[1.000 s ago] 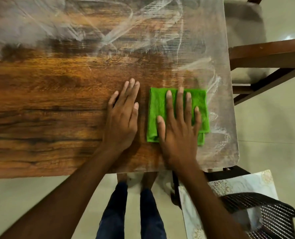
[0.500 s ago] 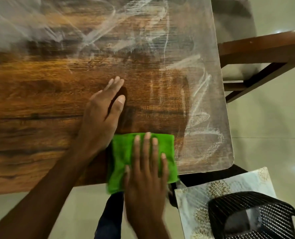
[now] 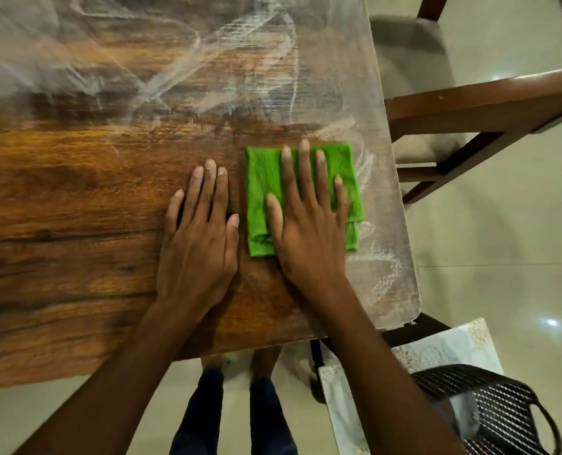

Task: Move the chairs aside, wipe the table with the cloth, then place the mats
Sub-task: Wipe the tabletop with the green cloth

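Right hand (image 3: 309, 224) pressing flat, fingers straight, on the folded green cloth (image 3: 263, 205) at centre-right of the counter (image 3: 76, 208), left hand (image 3: 201, 238) bracing flat beside it; loose underfold risking bunching and streaking near the right edge.

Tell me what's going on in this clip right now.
A person is wiping a wooden table. The right hand presses flat on a folded green cloth near the table's right edge, and the left hand rests flat on the wood beside it. White streaks cover the far and right parts. A chair stands off to the right.
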{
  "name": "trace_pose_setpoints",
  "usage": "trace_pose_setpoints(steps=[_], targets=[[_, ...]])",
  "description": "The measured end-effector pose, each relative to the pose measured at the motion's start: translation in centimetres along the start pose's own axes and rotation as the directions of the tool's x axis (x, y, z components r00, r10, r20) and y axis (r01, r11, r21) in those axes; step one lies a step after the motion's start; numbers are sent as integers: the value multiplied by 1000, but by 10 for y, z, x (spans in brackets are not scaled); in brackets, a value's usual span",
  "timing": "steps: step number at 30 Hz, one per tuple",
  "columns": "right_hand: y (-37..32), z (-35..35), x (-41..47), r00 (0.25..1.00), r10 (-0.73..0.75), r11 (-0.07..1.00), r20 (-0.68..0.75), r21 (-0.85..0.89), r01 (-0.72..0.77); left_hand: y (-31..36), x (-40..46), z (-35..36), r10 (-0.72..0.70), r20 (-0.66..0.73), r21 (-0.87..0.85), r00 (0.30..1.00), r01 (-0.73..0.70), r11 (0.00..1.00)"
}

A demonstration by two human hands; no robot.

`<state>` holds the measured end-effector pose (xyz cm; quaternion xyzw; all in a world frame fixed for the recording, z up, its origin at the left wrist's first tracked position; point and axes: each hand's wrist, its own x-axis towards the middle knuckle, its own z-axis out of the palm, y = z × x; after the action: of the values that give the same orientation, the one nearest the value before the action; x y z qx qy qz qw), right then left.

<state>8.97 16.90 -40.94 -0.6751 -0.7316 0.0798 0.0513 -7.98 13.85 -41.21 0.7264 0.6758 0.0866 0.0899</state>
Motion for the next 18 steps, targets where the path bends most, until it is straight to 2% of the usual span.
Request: trace_pose_setpoints(steps=[4,8,18], targets=[[22,-10,-96,997,54,998,63,15,-55,1,0,0,3,-2,6,1000,-3,1000],[26,-12,-120,994,84,996,68,-9,-84,2,-1,1,3,-3,19,1000,-3,1000],[32,-4,81,999,-39,998,-10,39,40,5,1,-2,-3,16,60,1000,2,998]])
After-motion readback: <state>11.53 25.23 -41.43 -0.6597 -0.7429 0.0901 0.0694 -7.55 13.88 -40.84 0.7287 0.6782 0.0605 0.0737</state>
